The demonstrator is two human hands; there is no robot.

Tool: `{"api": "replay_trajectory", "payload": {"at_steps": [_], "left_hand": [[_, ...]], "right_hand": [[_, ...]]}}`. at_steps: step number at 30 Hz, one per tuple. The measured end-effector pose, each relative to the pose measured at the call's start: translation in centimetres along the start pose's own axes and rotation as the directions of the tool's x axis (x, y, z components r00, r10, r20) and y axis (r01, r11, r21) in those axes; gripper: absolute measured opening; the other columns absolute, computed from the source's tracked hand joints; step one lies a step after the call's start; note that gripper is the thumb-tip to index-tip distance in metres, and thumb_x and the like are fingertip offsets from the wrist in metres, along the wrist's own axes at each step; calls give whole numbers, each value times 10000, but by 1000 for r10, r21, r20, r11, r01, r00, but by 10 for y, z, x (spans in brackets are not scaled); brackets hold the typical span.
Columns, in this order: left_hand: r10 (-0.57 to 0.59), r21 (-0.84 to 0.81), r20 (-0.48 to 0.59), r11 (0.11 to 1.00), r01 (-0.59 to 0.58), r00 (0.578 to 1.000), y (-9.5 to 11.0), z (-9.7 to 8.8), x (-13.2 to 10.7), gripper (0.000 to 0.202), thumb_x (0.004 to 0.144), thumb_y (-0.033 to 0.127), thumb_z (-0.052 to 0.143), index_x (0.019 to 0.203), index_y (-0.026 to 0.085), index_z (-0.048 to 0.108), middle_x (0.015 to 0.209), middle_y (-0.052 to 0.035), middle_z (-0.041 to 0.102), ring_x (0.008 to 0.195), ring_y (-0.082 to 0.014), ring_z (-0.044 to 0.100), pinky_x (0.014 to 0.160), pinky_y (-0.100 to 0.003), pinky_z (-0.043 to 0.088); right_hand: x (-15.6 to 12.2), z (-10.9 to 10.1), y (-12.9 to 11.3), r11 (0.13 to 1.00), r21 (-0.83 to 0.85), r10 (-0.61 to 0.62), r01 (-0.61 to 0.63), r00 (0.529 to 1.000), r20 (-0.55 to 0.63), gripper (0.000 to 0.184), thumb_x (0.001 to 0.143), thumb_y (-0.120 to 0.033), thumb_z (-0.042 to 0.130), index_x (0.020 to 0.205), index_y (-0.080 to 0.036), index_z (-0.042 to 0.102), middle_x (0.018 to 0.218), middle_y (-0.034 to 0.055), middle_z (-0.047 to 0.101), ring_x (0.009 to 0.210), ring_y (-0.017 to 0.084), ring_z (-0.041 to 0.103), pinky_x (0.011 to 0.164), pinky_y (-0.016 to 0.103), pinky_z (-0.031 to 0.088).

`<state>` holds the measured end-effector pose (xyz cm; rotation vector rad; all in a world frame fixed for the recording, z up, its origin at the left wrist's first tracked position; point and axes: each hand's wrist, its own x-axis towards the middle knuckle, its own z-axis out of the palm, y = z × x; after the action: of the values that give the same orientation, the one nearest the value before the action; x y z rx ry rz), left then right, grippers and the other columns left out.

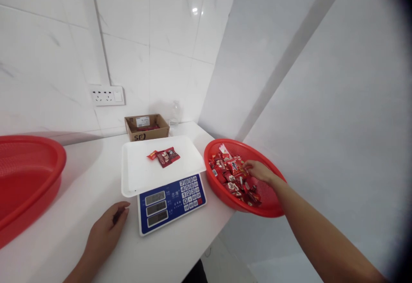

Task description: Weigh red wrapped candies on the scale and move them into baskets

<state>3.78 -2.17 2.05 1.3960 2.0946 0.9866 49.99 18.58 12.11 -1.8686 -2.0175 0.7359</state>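
My right hand (257, 170) is inside a red perforated plastic basket (268, 158), its fingers pinched at the edge of a large red snack packet (236, 166). Several smaller red wrapped snacks (232, 186) lie around and under that packet. My left hand (107, 227) rests on the white table beside the scale, loosely curled, with a gap between thumb and fingers and nothing visible in it. The digital scale (172, 206) has a blue panel with buttons and displays. On its white tray (138, 169) a few small red snack packets (165, 156) lie together.
A second red basket (58, 158) stands at the left. Behind the scale are an open cardboard box (149, 133) with red packets inside and a clear bottle (175, 113). A socket panel (107, 95) is on the tiled wall. The table's (180, 253) front edge runs below the right basket.
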Motion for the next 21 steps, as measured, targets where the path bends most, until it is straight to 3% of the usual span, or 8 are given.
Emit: {"api": "replay_trajectory", "payload": {"at_steps": [2, 5, 8, 15, 21], "left_hand": [[9, -4, -8, 1000, -9, 1000, 1, -1, -1, 334, 763, 491, 450, 950, 254, 595, 904, -4, 697, 831, -204, 650, 684, -277, 509], [0, 4, -12, 1000, 0, 1000, 2, -2, -1, 333, 760, 485, 458, 956, 255, 598, 889, 0, 698, 815, -205, 654, 661, -272, 511], [-11, 7, -8, 1000, 11, 1000, 1, -1, -1, 339, 754, 485, 458, 959, 256, 600, 889, 3, 699, 824, -206, 652, 674, -274, 509], [-20, 4, 9, 1000, 20, 1000, -3, 1, 1, 361, 754, 504, 448, 980, 261, 589, 920, 9, 696, 854, -200, 648, 691, -265, 508], [1, -32, -3, 999, -1, 1000, -4, 2, 1, 326, 747, 482, 470, 953, 263, 597, 885, 5, 704, 833, -207, 657, 679, -270, 514]], "right_hand": [[5, 4, 6, 1000, -4, 23, -24, 999, -33, 135, 592, -148, 570, 697, -186, 645, 780, 44, 683, 787, 205, 605, 693, 273, 445], [9, 9, 12, 999, 8, 47, -47, 999, -15, 59, 603, -224, 632, 641, -181, 646, 683, 30, 679, 701, 198, 614, 636, 262, 460], [10, 12, 14, 998, 25, 66, -66, 998, -19, 102, 616, -275, 647, 626, -173, 646, 621, 17, 662, 629, 177, 604, 590, 248, 460], [3, 9, 7, 999, 36, 31, -29, 998, -46, 105, 641, -261, 602, 607, -171, 643, 580, -10, 632, 554, 141, 566, 533, 230, 426], [-1, -6, -22, 999, -37, -29, 20, 961, -276, 118, 671, -203, 557, 741, -208, 653, 754, 34, 678, 748, 205, 604, 695, 286, 426]]}}
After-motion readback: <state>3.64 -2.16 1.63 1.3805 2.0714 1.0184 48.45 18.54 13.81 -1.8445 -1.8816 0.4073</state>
